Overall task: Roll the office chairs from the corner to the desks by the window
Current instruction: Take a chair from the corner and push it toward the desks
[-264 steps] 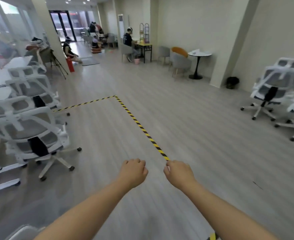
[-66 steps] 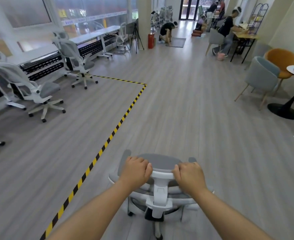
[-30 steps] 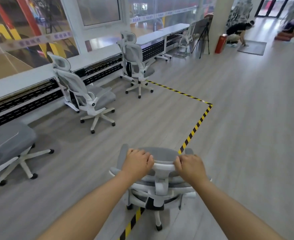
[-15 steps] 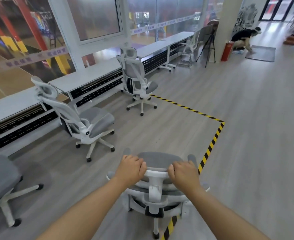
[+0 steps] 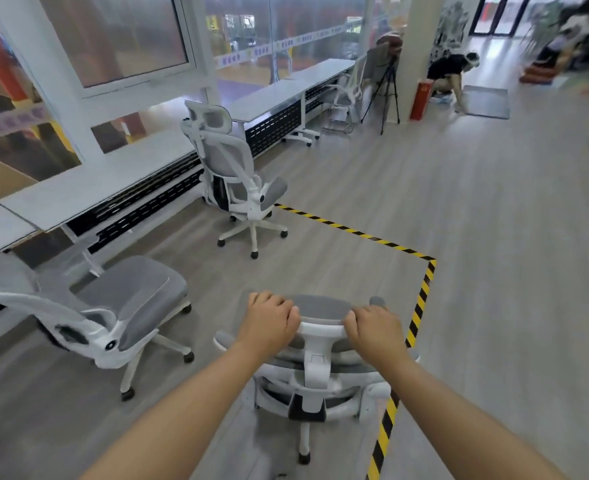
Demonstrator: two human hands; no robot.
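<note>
The long counter [image 5: 106, 188] ran along the window to our left, with two chairs already parked beside it and an open stretch of floor between them. Our chair [image 5: 320, 362] stood straight ahead, straddling the striped floor tape [image 5: 421, 299], the gap lying ahead-left. Our left hand [image 5: 268, 322] and right hand [image 5: 372, 329] each gripped its headrest, equally near.
</note>
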